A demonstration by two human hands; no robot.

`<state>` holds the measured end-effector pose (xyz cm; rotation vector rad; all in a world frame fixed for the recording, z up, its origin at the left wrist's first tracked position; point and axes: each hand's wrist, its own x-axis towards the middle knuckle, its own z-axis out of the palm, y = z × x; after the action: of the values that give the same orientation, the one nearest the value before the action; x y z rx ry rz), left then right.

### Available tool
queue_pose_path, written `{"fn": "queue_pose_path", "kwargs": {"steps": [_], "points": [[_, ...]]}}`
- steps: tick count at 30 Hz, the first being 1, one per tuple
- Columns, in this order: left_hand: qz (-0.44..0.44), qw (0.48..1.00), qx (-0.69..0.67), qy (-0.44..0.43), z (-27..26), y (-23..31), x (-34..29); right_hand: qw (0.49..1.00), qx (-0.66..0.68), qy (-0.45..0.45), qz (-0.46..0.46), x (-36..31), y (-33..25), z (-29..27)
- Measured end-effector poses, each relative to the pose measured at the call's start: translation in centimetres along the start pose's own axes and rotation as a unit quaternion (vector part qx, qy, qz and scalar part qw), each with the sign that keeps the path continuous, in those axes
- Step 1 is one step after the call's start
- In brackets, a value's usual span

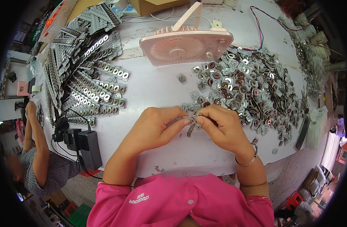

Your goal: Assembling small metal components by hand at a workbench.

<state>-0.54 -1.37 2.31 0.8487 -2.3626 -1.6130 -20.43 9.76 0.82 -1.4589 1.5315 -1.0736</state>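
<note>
Pinching thumb to finger, the left hand and right hand nearly meet over the white table, closed on a small metal piece between them. A slack pinch could, I judge, lose it among the heaped metal discs nearby. Their grip hides most of it; whether 1 or 2 pieces, I cannot tell.

You wear a bright pink shirt — short-sleeved, white lettering at nine o'clock from its pale round button — and a slim silvery bracelet at two o'clock.
</note>
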Motion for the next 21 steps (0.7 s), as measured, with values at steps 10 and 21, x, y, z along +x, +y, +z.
{"fn": "queue_pose_path", "kwargs": {"steps": [10,21], "points": [[0.153,0.975,0.104,0.12,1.3,0.3,0.5,0.975,0.176,0.067,0.121,-0.2,0.1,1.3],[0.201,0.912,0.269,0.235,2.2,-0.1,1.0,0.967,0.177,0.11,0.149,-0.4,-0.1,2.0]]}}
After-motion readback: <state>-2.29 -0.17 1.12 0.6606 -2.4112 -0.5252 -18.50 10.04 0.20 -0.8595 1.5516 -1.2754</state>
